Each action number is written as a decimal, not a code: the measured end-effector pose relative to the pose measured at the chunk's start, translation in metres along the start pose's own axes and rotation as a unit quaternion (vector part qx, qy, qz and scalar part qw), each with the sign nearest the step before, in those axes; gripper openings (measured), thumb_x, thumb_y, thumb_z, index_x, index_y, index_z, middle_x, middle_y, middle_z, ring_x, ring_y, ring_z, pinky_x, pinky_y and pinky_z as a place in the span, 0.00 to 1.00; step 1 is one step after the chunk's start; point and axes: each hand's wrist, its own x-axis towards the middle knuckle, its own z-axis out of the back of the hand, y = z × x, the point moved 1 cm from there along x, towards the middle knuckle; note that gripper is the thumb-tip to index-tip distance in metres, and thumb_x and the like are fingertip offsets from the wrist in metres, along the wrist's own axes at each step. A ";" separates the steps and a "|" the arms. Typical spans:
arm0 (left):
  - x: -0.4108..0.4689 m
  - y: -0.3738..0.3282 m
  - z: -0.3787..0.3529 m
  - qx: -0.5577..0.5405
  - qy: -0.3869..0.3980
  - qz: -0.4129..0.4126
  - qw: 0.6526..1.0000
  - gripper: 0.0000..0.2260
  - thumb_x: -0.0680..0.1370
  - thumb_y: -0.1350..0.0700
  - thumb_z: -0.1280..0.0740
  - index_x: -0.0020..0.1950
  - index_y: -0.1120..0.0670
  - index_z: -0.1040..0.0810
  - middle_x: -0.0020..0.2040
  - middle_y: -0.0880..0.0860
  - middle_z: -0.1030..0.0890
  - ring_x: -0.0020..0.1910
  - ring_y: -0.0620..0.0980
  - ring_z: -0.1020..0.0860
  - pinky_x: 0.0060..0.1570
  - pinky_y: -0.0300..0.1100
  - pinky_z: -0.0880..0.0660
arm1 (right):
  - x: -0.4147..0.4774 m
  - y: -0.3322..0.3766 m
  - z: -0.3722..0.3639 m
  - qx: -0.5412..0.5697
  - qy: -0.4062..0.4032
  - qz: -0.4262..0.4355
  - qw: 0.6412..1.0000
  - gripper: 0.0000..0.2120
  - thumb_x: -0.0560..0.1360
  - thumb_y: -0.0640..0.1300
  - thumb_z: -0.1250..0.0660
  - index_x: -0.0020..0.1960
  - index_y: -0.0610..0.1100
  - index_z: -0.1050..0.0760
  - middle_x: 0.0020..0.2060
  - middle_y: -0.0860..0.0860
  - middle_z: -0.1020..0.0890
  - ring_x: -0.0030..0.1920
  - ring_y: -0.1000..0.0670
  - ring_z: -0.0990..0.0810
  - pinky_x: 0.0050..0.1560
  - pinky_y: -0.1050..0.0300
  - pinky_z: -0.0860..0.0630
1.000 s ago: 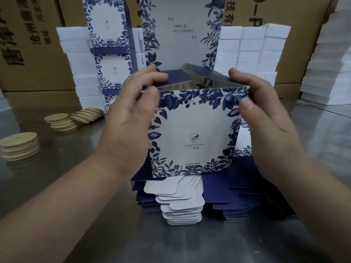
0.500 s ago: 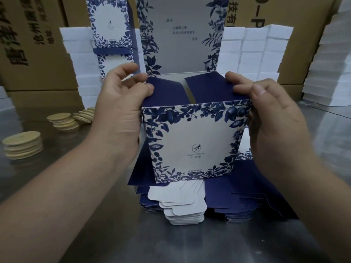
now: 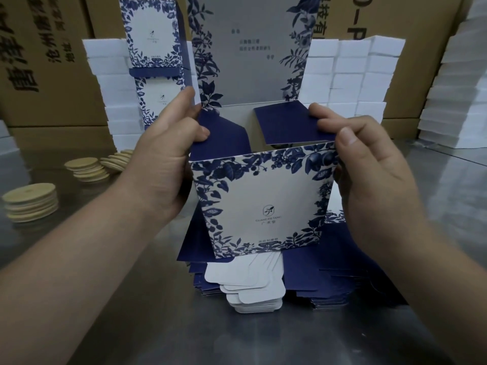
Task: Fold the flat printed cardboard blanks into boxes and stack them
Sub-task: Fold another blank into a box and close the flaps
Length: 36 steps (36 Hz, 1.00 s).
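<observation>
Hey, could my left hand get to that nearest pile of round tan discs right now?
Probably yes, once freed: the left hand grips the half-folded box, but only bare tabletop lies between it and the discs.

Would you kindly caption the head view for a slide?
Left hand and right hand grip the navy flaps of a floral box above the stack of flat blanks.

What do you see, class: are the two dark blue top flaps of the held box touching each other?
Apart. The head view shows a clear pale gap between the left flap and the right flap.
</observation>
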 end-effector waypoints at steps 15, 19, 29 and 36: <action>0.003 0.007 0.001 -0.016 0.035 0.018 0.999 0.09 0.77 0.62 0.43 0.45 0.51 0.27 0.36 0.50 0.21 0.32 0.47 0.24 0.32 0.35 0.27 | 0.000 -0.002 0.001 -0.010 0.010 -0.008 1.000 0.13 0.75 0.48 0.41 0.42 0.59 0.20 0.38 0.58 0.22 0.45 0.57 0.25 0.50 0.61 0.28; 0.001 0.008 0.001 -0.015 0.036 0.025 0.999 0.09 0.77 0.61 0.44 0.44 0.50 0.28 0.38 0.50 0.22 0.33 0.48 0.25 0.33 0.36 0.29 | 0.000 -0.001 -0.001 0.014 0.012 -0.012 1.000 0.13 0.77 0.48 0.44 0.43 0.53 0.21 0.43 0.53 0.22 0.46 0.54 0.25 0.50 0.61 0.27; -0.009 0.009 -0.008 -0.055 0.070 -0.008 0.996 0.06 0.71 0.49 0.36 0.42 0.51 0.29 0.33 0.45 0.20 0.32 0.43 0.21 0.32 0.33 0.25 | 0.000 0.002 -0.002 0.037 -0.012 -0.028 0.999 0.07 0.70 0.54 0.35 0.41 0.54 0.20 0.55 0.56 0.19 0.57 0.57 0.22 0.54 0.62 0.27; -0.006 0.009 -0.001 -0.072 0.059 0.012 0.996 0.11 0.65 0.56 0.41 0.47 0.51 0.31 0.33 0.46 0.20 0.29 0.44 0.23 0.28 0.31 0.27 | -0.006 -0.001 -0.006 -0.005 -0.008 -0.008 1.000 0.16 0.69 0.43 0.37 0.55 0.51 0.34 0.52 0.56 0.19 0.49 0.61 0.21 0.45 0.70 0.26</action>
